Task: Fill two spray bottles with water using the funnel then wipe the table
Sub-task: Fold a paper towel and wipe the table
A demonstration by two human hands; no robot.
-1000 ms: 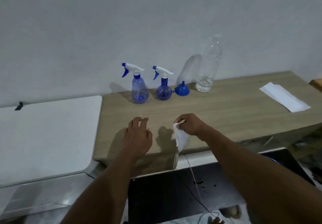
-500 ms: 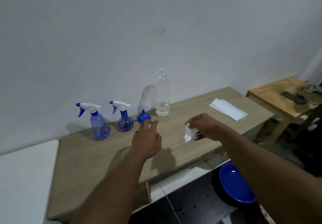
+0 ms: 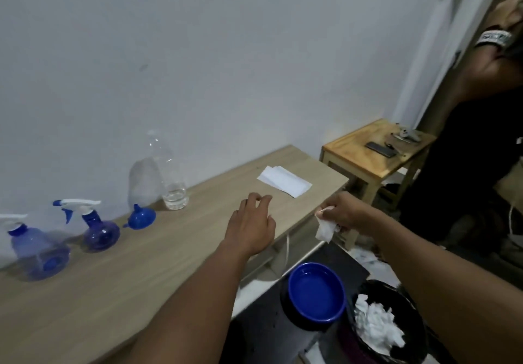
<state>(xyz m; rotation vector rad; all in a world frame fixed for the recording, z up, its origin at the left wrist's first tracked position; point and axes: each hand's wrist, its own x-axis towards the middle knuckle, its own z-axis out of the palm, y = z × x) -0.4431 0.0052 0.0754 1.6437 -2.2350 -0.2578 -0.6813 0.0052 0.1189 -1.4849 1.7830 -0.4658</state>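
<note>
Two blue spray bottles with white triggers stand at the back left of the wooden table (image 3: 119, 284): a paler one (image 3: 36, 250) at the far left and a darker round one (image 3: 99, 230). A blue funnel (image 3: 141, 217) lies upside down beside them. A clear water bottle (image 3: 171, 176), nearly drained, stands by the wall. My right hand (image 3: 343, 212) pinches a crumpled white tissue (image 3: 325, 229) just past the table's front edge. My left hand (image 3: 252, 226) hovers over the tabletop with relaxed fingers, holding nothing.
Folded white tissues (image 3: 284, 181) lie at the table's right end. Below the front edge sit a blue basin (image 3: 315, 293) and a black bin (image 3: 396, 327) holding crumpled tissues. A small wooden stool (image 3: 376, 154) with a phone stands at right, beside another person (image 3: 486, 86).
The view has swung right, bringing the basin, bin and stool into sight. My right hand carried the tissue rightwards off the table's edge; my left hand lifted and drifted right too.
</note>
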